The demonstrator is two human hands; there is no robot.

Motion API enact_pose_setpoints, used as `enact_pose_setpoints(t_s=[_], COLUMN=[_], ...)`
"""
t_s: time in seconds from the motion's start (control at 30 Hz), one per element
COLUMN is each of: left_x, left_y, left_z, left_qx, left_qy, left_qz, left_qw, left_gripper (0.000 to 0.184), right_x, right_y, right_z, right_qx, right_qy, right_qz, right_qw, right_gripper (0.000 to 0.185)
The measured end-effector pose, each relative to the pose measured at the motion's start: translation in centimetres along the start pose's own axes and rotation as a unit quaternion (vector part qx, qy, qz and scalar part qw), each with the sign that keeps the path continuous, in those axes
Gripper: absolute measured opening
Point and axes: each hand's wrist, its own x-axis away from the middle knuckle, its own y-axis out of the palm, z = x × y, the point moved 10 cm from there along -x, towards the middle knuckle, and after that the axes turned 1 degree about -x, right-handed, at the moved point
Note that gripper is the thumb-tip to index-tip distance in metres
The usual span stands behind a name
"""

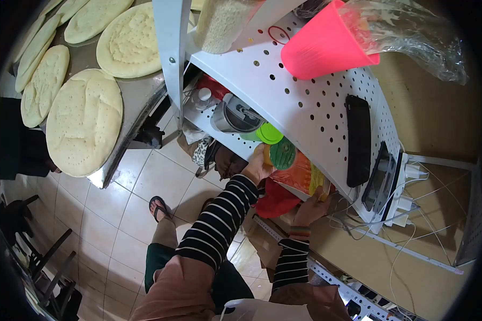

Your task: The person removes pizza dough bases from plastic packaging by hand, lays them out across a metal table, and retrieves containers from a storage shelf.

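Note:
My left hand (258, 165) is closed round a jar with a dark green lid (282, 154), at the opening of the lower shelf. Just behind that jar stands a container with a bright green lid (270, 134). Beside it is a steel cup (231, 116) with utensils in it. My right hand (310, 209) grips the near edge of a red and yellow plastic packet (301, 175) on the same shelf; its fingertips are partly hidden. Below the packet, between my hands, hangs a red cloth (276, 199).
On the perforated white upper shelf (310, 107) are a pink cup (324, 45) with plastic wrap, a black phone (358, 140) and a jar of pale grains (219, 27). Cables (407, 214) trail at the right. Flat dough rounds (84, 123) lie on a table at the left.

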Motion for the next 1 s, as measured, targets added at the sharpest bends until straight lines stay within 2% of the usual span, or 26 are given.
enact_pose_setpoints(t_s=[0.07,0.13,0.2,0.27,0.3,0.37,0.4,0.47,0.53,0.57,0.63,0.7,0.73,0.77,0.8,0.83,0.87,0.9,0.93,0.97,1.0], left_x=[-1.2,-2.0,-1.8,-1.8,-1.8,-1.9,-1.7,-0.2,0.8,1.2,1.3,1.4,1.6,2.0,3.0,4.1,7.3,10.8,11.4,13.7,16.2], left_y=[0.4,1.0,1.3,1.5,1.4,0.1,-0.5,-0.8,-0.8,-1.2,-1.2,-1.2,-2.0,-2.5,-3.4,-3.8,0.3,4.2,2.5,2.4,2.6], left_z=[0.4,0.8,1.2,1.5,1.6,1.3,1.5,0.6,0.8,0.9,0.8,0.7,0.5,0.6,0.5,-0.1,0.2,-0.2,-0.9,-1.1,-1.2], left_qx=[0.021,0.007,-0.007,0.091,0.092,0.009,0.010,-0.127,-0.121,-0.115,-0.115,-0.113,-0.185,-0.255,-0.255,-0.358,-0.455,-0.402,-0.425,-0.392,-0.358], left_qy=[0.016,0.037,0.057,0.070,0.071,0.057,0.057,-0.034,-0.026,-0.017,-0.007,0.002,-0.010,-0.022,-0.021,-0.003,0.017,0.012,-0.010,-0.022,-0.035], left_qz=[-0.003,0.010,0.022,-0.010,-0.010,0.021,0.023,0.056,0.082,0.107,0.097,0.086,0.115,0.144,0.144,0.055,-0.034,-0.090,-0.114,-0.151,-0.186], left_qw=[1.000,0.999,0.998,0.993,0.993,0.998,0.998,0.990,0.989,0.988,0.989,0.990,0.976,0.956,0.956,0.932,0.890,0.911,0.898,0.907,0.914], left_gripper=[0.046,0.046,0.046,0.045,0.045,0.044,0.044,0.038,0.035,0.032,0.031,0.029,0.032,0.035,0.035,0.040,0.045,0.054,0.055,0.049,0.045], right_x=[0.2,0.3,0.3,0.6,0.8,1.1,1.3,2.1,2.5,2.6,2.7,2.9,3.2,3.1,3.3,3.8,3.7,3.9,4.2,4.3,4.4], right_y=[-0.4,0.1,-0.3,-0.3,-0.8,-1.9,-2.1,-2.5,-4.0,-4.5,-4.4,-4.9,-4.6,-4.6,-3.7,-3.0,-2.8,-2.0,-1.3,-1.0,-0.5], right_z=[1.2,3.1,2.4,1.3,0.7,-0.2,-0.6,0.2,-1.0,-1.4,-2.7,-4.1,-4.1,-3.6,-4.0,-4.9,-5.2,-5.7,-6.3,-6.7,-6.4], right_qx=[0.023,0.003,0.005,0.007,-0.006,-0.016,-0.023,-0.029,-0.031,-0.030,-0.097,-0.067,-0.038,-0.037,-0.059,-0.080,-0.081,-0.125,-0.169,-0.173,-0.182], right_qy=[-0.012,0.057,0.076,0.095,0.075,0.055,0.064,0.074,-0.032,-0.031,0.007,0.017,0.026,0.025,-0.039,-0.103,-0.103,-0.100,-0.096,-0.095,-0.047], right_qz=[0.014,-0.009,-0.039,-0.068,-0.058,-0.049,-0.072,-0.096,-0.051,-0.052,-0.133,-0.167,-0.199,-0.200,-0.246,-0.289,-0.289,-0.308,-0.327,-0.327,-0.341], right_qw=[1.000,0.998,0.996,0.993,0.996,0.997,0.995,0.992,0.998,0.998,0.986,0.984,0.979,0.979,0.967,0.948,0.948,0.938,0.925,0.924,0.921], right_gripper=[0.032,0.030,0.030,0.030,0.029,0.029,0.028,0.027,0.027,0.027,0.023,0.019,0.016,0.016,0.014,0.013,0.013,0.012,0.013,0.013,0.011])
